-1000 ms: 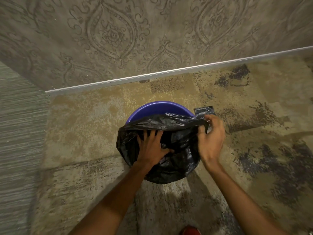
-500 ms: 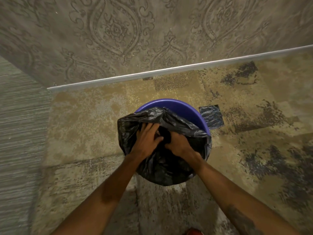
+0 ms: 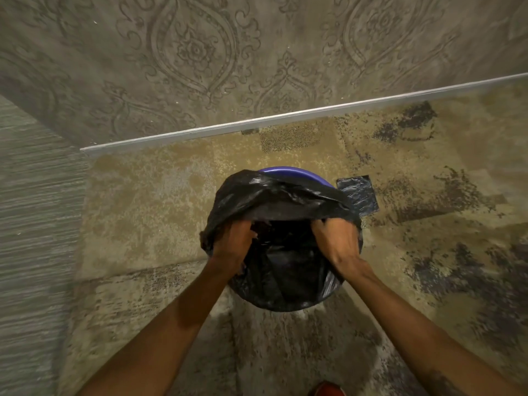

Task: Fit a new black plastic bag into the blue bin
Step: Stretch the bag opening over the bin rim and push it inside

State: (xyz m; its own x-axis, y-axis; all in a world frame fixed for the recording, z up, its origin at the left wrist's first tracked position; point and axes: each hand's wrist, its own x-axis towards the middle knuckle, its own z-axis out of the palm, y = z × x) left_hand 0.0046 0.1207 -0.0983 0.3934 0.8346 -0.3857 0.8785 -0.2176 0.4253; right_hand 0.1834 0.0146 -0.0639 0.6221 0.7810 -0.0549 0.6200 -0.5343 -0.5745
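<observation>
Now our left hand [image 3: 232,243] and right hand [image 3: 338,240] have spread apart from the bag's middle, each clenched on the black bag [image 3: 281,195], stretching its mouth over the blue bin [image 3: 297,173]; only the far rim remains uncovered.

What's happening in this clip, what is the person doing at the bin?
A person is lining a blue bin with a black plastic bag. The left hand and right hand each grip the bag's mouth at opposite sides, spreading it open over the bin. The bag drapes over the near side, but a strip of the far rim shows bare, so the fitting is not finished. A small folded piece of black plastic lies on the carpet just right of the bin.
</observation>
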